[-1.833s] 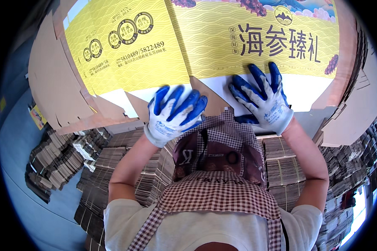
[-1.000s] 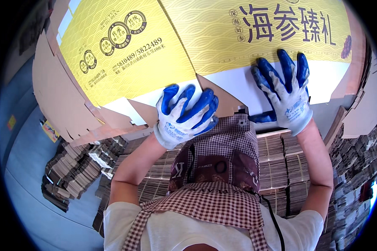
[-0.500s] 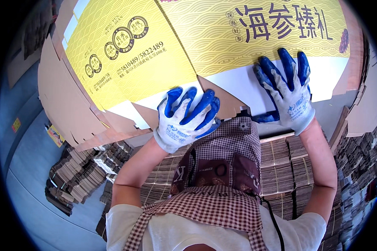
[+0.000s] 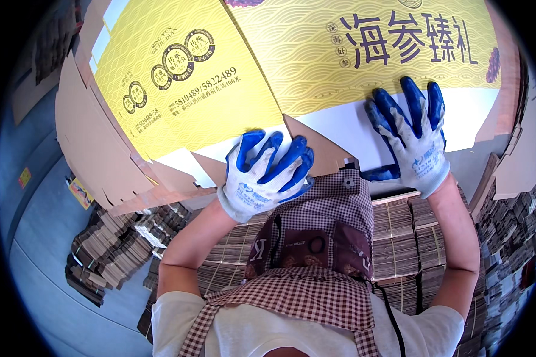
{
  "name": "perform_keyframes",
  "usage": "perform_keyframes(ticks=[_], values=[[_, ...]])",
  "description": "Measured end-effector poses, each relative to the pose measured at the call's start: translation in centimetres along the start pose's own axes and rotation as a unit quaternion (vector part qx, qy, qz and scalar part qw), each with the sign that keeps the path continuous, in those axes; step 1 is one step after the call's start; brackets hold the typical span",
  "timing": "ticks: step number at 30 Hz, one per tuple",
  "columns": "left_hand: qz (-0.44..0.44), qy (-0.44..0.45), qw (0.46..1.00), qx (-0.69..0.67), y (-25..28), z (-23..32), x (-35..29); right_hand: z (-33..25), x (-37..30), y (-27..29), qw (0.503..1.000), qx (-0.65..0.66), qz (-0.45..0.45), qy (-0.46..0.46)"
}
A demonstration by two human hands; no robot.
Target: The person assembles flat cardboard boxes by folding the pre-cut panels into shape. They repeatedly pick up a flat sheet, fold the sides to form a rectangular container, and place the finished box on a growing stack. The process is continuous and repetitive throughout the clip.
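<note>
A flat cardboard box blank (image 4: 304, 53), printed yellow with a wavy pattern and dark lettering, lies in front of me. White flaps run along its near edge, and a crease divides its left and right panels. Both my hands wear white knitted gloves with blue-coated fingers. My left hand (image 4: 267, 172) rests, fingers apart, on the near edge left of the crease. Farther right, my right hand (image 4: 414, 143) lies spread on a white flap (image 4: 348, 134), its fingertips reaching the yellow print and its thumb stretched toward the left. Neither hand grips anything visible.
Plain brown cardboard sheets (image 4: 80, 128) extend under and left of the blank. Bundled stacks of cardboard (image 4: 390, 238) stand below the near edge, close to my apron (image 4: 315, 250). More stacks (image 4: 113, 250) sit on the blue-grey floor (image 4: 47, 238) at left, and others fill the right side.
The printed blank has slid slightly toward me and a little to the right. Both hands have come nearer with it, their fingers still spread on its near edge.
</note>
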State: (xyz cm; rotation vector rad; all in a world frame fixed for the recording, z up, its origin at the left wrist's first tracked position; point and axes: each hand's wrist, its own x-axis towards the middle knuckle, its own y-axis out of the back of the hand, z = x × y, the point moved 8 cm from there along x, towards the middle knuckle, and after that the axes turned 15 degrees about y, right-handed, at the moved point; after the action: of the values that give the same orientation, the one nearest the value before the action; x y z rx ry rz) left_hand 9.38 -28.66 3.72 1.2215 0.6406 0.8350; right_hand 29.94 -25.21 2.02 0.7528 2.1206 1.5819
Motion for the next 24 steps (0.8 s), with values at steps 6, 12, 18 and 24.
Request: perform_keyframes(ticks=[6,12,18,24], values=[[-0.002,-0.001,1.000,-0.021,-0.7,-0.6,-0.1,0.0,-0.2,-0.5,0.998,-0.048,-0.022,0.015],[0.021,-0.008,1.000,-0.022,-0.1,-0.4,0.7,0.2,-0.3,-0.6,1.000,-0.019,-0.021,-0.003],[0.026,-0.015,0.999,-0.022,0.0,-0.5,0.8,0.2,-0.3,-0.7,0.998,-0.033,-0.055,-0.012],[0.045,-0.005,0.999,-0.014,0.3,-0.6,1.1,0.0,0.1,-0.1,0.999,0.003,-0.031,-0.024]])
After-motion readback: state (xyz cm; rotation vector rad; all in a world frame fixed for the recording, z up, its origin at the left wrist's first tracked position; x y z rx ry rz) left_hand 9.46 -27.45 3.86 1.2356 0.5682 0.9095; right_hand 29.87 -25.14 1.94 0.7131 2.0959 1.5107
